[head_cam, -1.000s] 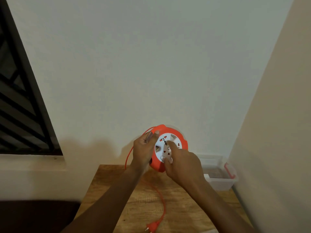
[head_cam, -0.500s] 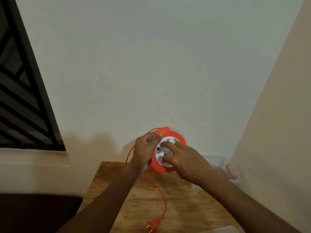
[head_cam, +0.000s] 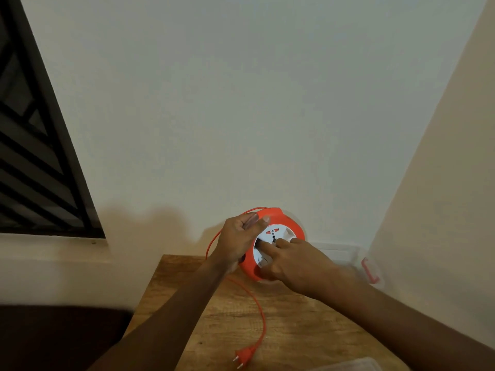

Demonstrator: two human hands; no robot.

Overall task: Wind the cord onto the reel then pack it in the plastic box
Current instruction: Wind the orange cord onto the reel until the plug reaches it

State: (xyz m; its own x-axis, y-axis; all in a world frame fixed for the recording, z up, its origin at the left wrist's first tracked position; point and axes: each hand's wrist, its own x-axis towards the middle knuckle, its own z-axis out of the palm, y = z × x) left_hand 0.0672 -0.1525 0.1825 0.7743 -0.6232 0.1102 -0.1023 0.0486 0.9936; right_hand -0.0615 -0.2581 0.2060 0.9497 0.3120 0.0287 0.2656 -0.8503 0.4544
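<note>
Left hand [head_cam: 235,243] clamps the round orange plastic reel [head_cam: 273,245] upright above the wooden counter [head_cam: 294,330], steadying it. Right hand [head_cam: 297,263] fingers [head_cam: 263,246] press together on its white socket face to crank; the orange cord [head_cam: 261,317] trails slack.

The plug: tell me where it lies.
The plug lies on the wooden table at the head view's bottom centre, at the loose cord's end, nearer the camera than the reel.

Orange reel [head_cam: 288,223], white socket face, held on edge above wooden table [head_cam: 294,330]. Orange cord [head_cam: 261,317] trails across table to plug [head_cam: 242,356]. Clear plastic box [head_cam: 348,254], red latch, behind reel.
</note>
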